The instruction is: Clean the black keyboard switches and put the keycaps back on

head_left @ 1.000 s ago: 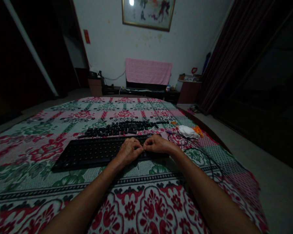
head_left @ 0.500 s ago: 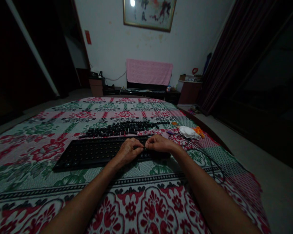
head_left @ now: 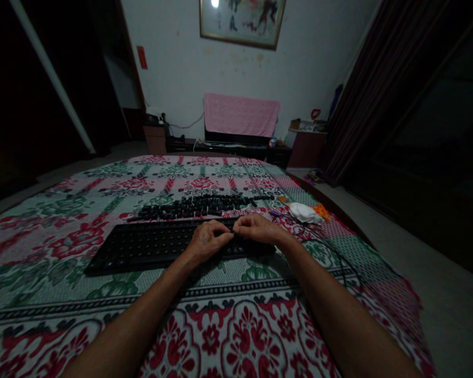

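Note:
A black keyboard point(head_left: 145, 247) lies on the patterned cloth, most of its key positions showing bare stems without caps. Over its right part my left hand point(head_left: 208, 240) is closed in a pinch, thumb and forefinger meeting near the right hand's fingertips. My right hand point(head_left: 256, 229) comes in from the other side, also pinched. Whatever lies between the fingertips is small, dark and too hard to make out. Just behind the keyboard a long heap of loose black keycaps point(head_left: 189, 206) is spread over the cloth.
To the right of the keyboard lie a crumpled white cloth point(head_left: 305, 213), an orange item point(head_left: 321, 211) and a black cable point(head_left: 339, 254). The patterned tablecloth point(head_left: 244, 336) covers the table. Beyond it, a pink cloth point(head_left: 241, 114) hangs over a screen by the wall.
Both hands have shifted very slightly, and their fingertips stay together over the right part of the keyboard. The keyboard and keycaps have not moved.

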{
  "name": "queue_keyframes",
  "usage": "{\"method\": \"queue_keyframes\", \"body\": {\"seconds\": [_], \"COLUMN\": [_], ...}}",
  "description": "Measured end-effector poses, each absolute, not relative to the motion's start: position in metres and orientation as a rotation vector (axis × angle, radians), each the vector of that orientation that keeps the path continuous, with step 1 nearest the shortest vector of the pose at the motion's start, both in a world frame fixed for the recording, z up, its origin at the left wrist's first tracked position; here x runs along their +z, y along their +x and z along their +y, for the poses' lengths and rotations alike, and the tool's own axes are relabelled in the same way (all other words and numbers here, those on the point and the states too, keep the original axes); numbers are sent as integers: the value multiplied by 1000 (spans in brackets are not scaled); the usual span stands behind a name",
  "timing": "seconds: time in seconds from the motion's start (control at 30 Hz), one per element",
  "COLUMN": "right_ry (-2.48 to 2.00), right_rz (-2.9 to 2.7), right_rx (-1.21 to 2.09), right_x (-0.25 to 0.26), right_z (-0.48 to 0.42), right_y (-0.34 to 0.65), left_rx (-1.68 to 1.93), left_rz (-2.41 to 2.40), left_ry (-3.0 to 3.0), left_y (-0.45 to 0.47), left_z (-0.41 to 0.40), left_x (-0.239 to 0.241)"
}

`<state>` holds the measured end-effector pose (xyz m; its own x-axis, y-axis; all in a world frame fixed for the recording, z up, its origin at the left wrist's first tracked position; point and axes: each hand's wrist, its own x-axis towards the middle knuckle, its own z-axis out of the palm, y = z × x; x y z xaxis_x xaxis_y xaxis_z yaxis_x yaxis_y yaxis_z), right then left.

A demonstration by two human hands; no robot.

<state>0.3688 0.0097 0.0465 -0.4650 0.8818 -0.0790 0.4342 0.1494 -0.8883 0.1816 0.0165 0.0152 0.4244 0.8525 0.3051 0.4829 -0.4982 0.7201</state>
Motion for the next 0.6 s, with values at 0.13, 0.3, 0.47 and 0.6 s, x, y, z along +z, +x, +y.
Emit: {"method": "queue_keyframes", "body": {"seconds": [0.13, 0.3, 0.47, 0.6], "right_ry": [-1246, -1220, -1212, -1096], "right_rz": [-1933, -1866, -1889, -1944], "right_rx": [1267, 1275, 1284, 1223], "right_x": [49, 52, 51, 48], "right_z": [6, 3, 4, 8], "right_y": [364, 359, 360, 362], "left_rx": [889, 911, 897, 865], "left_rz": [1118, 1164, 1138, 1077], "left_ry": [2160, 2112, 2179, 2219], "left_y": [181, 181, 181, 179], "left_z": [18, 20, 20, 22], "left_x": [16, 13, 13, 14]}}
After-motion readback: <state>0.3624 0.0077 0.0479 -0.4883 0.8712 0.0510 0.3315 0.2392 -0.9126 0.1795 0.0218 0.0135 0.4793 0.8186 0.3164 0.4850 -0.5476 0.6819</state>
